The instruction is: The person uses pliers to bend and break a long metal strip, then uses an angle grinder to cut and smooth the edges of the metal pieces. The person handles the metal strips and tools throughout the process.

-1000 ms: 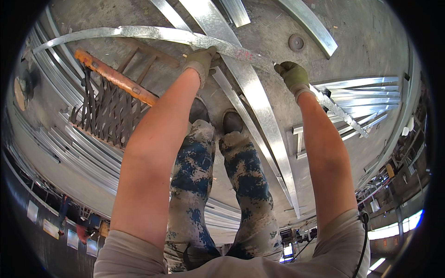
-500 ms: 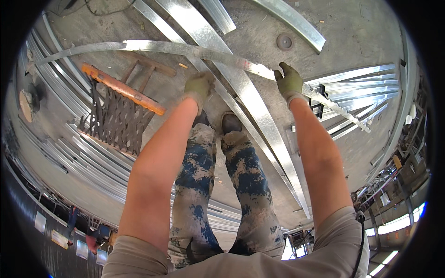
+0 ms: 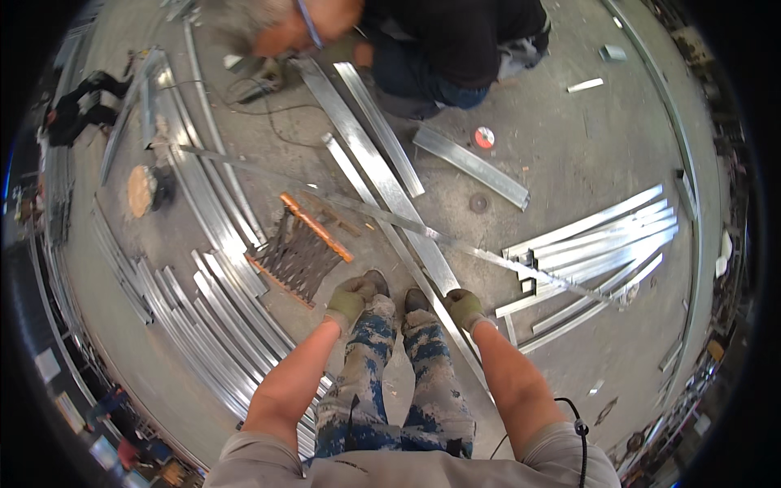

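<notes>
My left hand [image 3: 350,301] and my right hand [image 3: 465,307], both in olive work gloves, hang in front of my knees with loosely curled fingers and nothing in them. A long thin metal strip [image 3: 382,213] lies across the concrete floor beyond my shoes, running from upper left to lower right, apart from both hands. It crosses a wide galvanised channel [image 3: 390,191] that runs from the top of the view down toward my right foot. A dark metal grating with an orange edge [image 3: 301,252] lies just ahead of my left hand.
Another person in a dark top [image 3: 455,41] crouches at the far end of the channels. Bundles of metal profiles lie at left [image 3: 203,301] and right [image 3: 602,236]. A short channel piece [image 3: 472,167], a red-and-white disc [image 3: 484,137] and a grey disc [image 3: 478,202] lie on the floor.
Both hands have let go of the long strip and drawn back toward my knees. The strip now lies on the floor, and the view has tilted up to show the other person.
</notes>
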The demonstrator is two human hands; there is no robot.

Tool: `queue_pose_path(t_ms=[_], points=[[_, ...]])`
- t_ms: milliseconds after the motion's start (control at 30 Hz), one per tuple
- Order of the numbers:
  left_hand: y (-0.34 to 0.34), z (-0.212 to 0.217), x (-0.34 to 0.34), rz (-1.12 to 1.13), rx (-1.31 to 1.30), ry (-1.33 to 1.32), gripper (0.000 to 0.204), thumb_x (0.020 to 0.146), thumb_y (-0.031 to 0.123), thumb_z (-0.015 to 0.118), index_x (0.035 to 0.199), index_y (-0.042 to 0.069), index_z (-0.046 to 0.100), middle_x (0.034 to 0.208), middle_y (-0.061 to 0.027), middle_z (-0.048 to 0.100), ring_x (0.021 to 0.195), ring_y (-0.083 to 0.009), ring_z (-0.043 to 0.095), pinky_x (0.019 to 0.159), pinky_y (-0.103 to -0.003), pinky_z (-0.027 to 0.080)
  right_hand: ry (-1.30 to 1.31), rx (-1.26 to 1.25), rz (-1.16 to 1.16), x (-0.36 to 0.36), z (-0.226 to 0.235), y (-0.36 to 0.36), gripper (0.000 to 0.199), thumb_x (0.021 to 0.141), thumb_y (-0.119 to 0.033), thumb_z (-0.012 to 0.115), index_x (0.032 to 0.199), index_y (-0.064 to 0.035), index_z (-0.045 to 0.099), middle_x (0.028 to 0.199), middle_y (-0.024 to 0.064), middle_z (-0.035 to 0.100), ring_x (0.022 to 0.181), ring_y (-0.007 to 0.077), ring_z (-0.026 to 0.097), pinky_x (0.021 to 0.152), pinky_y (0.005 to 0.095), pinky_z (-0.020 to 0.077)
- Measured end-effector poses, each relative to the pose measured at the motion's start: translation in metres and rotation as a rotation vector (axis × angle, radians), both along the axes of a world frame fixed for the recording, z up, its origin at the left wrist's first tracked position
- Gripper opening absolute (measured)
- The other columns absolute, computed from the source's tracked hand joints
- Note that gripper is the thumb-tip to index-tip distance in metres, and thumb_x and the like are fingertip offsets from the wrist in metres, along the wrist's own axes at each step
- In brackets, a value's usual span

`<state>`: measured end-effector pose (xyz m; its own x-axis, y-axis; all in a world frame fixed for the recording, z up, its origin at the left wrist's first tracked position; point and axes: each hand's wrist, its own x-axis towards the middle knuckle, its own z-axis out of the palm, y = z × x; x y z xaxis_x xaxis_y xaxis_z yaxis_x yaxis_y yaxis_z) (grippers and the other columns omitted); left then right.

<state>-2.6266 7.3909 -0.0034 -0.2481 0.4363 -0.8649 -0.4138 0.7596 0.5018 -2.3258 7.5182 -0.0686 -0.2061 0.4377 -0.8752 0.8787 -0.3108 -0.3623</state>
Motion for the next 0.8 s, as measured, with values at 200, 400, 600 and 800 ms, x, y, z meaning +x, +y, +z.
queue_pose_path(t_ms=[200, 400, 600, 800], points=[[0.081, 0.300, -0.050, -0.032, 0.483, 0.478, 0.044, 0.096, 0.012, 0.072, 0.137, -0.001, 0.062, 0.114, -0.0081, 0.072, 0.104, -0.0152, 0.066, 0.092, -0.031, 0.053, 0.118, 0.146, 0.015, 0.019, 0.044, 0.039, 0.036, 0.092, -0.034, 0.073, 0.115, -0.0067, 0.077, 0.102, 0.0091, 0.079, 0.090, 0.0193, 0.072, 0.085, 0.0345, 0.0559], [0.097, 0.478, -0.068, -0.429, 1.368, 1.160, 0.051, 0.091, 0.013, 0.076, 0.138, -0.001, 0.060, 0.116, -0.0106, 0.072, 0.104, -0.0195, 0.070, 0.096, -0.035, 0.054, -0.025, 0.221, 0.115, 0.054, 0.048, 0.086, 0.039, 0.092, -0.040, 0.063, 0.116, -0.0126, 0.076, 0.109, 0.0101, 0.075, 0.100, 0.0260, 0.070, 0.091, 0.0385, 0.0535], [0.120, 0.466, -0.054, -0.571, 1.447, 1.304, 0.049, 0.092, 0.013, 0.075, 0.137, -0.001, 0.061, 0.115, -0.0100, 0.073, 0.103, -0.0188, 0.069, 0.094, -0.034, 0.054, -0.007, 0.271, 0.123, 0.057, 0.054, 0.065, 0.033, 0.091, -0.031, 0.069, 0.110, -0.0059, 0.078, 0.097, 0.0083, 0.078, 0.090, 0.0205, 0.072, 0.084, 0.0336, 0.0551], [0.131, 0.454, -0.053, -0.602, 1.461, 1.286, 0.047, 0.093, 0.013, 0.075, 0.136, 0.000, 0.062, 0.113, -0.0095, 0.073, 0.102, -0.0181, 0.069, 0.093, -0.034, 0.054, -0.032, 0.093, 0.118, 0.053, 0.079, 0.065, 0.039, 0.094, -0.041, 0.066, 0.116, -0.0105, 0.078, 0.112, 0.0155, 0.077, 0.101, 0.0283, 0.073, 0.094, 0.0369, 0.0552]])
